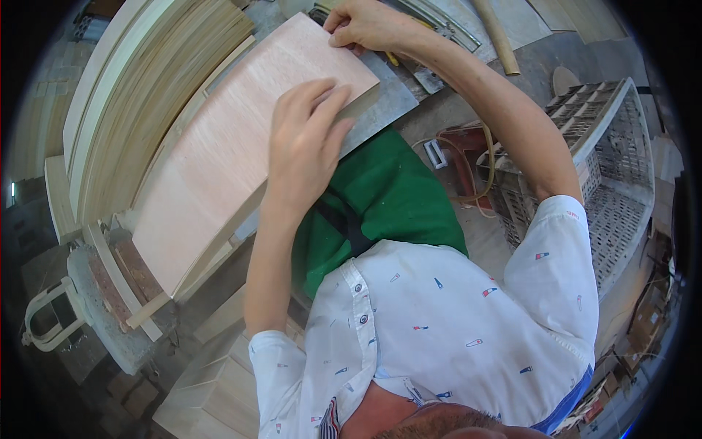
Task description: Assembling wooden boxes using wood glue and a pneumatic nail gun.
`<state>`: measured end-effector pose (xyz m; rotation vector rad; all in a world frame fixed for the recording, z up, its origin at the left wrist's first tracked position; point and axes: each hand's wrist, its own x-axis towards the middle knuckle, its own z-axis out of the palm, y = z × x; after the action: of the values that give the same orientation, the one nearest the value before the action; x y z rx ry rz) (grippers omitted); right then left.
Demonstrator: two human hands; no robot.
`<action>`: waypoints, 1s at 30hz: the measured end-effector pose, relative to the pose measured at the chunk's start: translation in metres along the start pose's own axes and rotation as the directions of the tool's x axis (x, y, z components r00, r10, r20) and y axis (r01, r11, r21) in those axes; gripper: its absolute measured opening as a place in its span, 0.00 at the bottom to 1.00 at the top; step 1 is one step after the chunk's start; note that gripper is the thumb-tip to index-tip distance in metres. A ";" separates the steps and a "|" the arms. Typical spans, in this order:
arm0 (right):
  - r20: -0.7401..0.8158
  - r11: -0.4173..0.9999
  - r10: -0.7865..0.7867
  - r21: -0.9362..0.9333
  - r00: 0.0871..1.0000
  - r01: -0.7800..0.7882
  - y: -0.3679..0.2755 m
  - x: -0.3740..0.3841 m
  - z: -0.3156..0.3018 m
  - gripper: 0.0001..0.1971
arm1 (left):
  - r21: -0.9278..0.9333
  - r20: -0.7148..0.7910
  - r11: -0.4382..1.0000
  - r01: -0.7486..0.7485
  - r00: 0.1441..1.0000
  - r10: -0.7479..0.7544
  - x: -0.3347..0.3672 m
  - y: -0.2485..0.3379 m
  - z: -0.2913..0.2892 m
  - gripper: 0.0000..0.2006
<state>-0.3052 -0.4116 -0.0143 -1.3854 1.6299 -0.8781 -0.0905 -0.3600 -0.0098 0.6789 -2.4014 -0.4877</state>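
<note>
A long, pale pinkish wooden board (212, 157) lies slantwise in front of me, its right end over a grey metal surface (387, 110). My left hand (303, 139) is over the board's near edge, fingers apart and slightly blurred, with nothing in them. At the far right corner of the board, my right hand (355, 28) is closed, thumb and fingers pinched at the edge. Part of that grip is hidden behind the fingers.
Tall stacks of wooden strips (131, 110) stand beyond the board at the left. A plastic crate (614, 175) sits at the right. Wood blocks (219, 388) are at lower left, near a dusty stool-like support (117, 314). A round pole (497, 36) lies at upper right.
</note>
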 end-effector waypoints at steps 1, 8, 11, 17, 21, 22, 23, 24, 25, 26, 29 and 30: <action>-0.009 1.000 0.001 -0.004 1.000 -0.001 0.002 0.003 0.001 0.11 | -0.005 -0.001 1.000 -0.008 1.000 0.008 0.010 -0.003 0.009 0.16; -0.004 0.953 -0.119 -0.282 0.993 0.113 0.008 0.010 -0.004 0.07 | 0.080 0.022 0.984 -0.157 0.987 0.156 0.036 -0.014 0.039 0.13; 0.028 0.949 -0.105 -0.296 0.994 0.109 0.010 0.009 -0.001 0.07 | 0.082 0.015 0.987 -0.142 0.990 0.141 0.037 -0.015 0.040 0.12; -0.021 0.957 -0.129 -0.263 0.991 0.119 0.007 0.011 -0.004 0.06 | 0.087 0.050 0.992 -0.095 0.995 0.091 0.038 -0.012 0.035 0.11; 0.065 0.976 -0.070 -0.202 0.995 0.082 0.007 0.003 -0.008 0.09 | 0.077 0.068 0.995 -0.067 0.996 0.062 0.038 -0.013 0.035 0.12; 0.021 0.977 -0.125 -0.170 0.992 0.127 0.011 0.001 -0.009 0.10 | 0.077 0.063 0.995 -0.068 0.996 0.063 0.038 -0.014 0.035 0.12; 0.022 0.976 -0.128 -0.175 0.992 0.130 0.013 0.000 -0.013 0.10 | 0.073 0.060 0.995 -0.065 0.996 0.061 0.037 -0.015 0.035 0.12; -0.059 0.927 -0.182 -0.344 0.981 0.151 0.015 -0.001 -0.018 0.11 | 0.069 0.056 0.996 -0.061 0.997 0.058 0.037 -0.017 0.035 0.12; -0.126 0.850 -0.249 -0.503 0.960 0.155 0.018 -0.002 -0.023 0.13 | 0.070 0.048 0.996 -0.057 0.997 0.053 0.036 -0.018 0.035 0.12; -0.125 0.846 -0.250 -0.511 0.960 0.154 0.026 -0.002 -0.032 0.13 | 0.046 0.027 0.997 -0.068 0.997 0.067 0.037 -0.018 0.037 0.10; -0.277 0.716 -0.232 -0.697 0.932 -0.029 0.063 0.005 -0.050 0.15 | 0.023 -0.008 0.996 -0.091 0.996 0.091 0.038 -0.018 0.040 0.09; -0.216 0.679 -0.248 -0.734 0.944 0.010 0.080 0.002 -0.052 0.18 | 0.019 -0.010 0.995 -0.102 0.995 0.102 0.039 -0.017 0.042 0.09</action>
<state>-0.3865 -0.4003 -0.0636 -2.0031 2.2927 -0.5284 -0.1380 -0.3885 -0.0330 0.5618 -2.4194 -0.4187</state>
